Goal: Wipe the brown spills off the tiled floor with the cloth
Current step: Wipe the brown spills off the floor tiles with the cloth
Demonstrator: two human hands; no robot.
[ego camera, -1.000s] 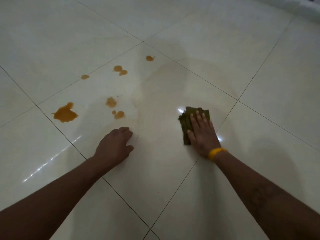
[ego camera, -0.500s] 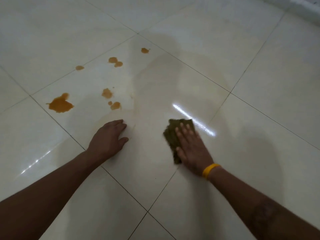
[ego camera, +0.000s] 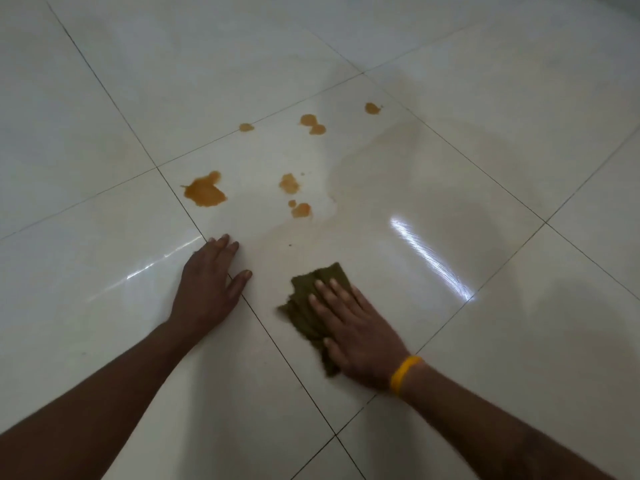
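Several brown spills lie on the glossy cream tiles: a large blot (ego camera: 204,192), a mid blot (ego camera: 289,183), a small pair (ego camera: 300,209), a double spot (ego camera: 312,124), a small spot (ego camera: 246,127) and a far spot (ego camera: 372,108). My right hand (ego camera: 358,332), with a yellow wristband, presses flat with straight fingers on a folded olive-green cloth (ego camera: 304,306), below and right of the spills. My left hand (ego camera: 207,282) rests flat on the floor beside the cloth, just below the large blot.
A faint wet, smeared patch (ego camera: 398,188) spreads to the right of the spills, with a bright light glare (ego camera: 429,261) on it. Dark grout lines (ego camera: 277,351) cross the floor between the two hands.
My right hand has slid the cloth leftward and toward me, closer to my left hand. The left hand stays planted. The view has shifted, so the spills sit lower and more central.
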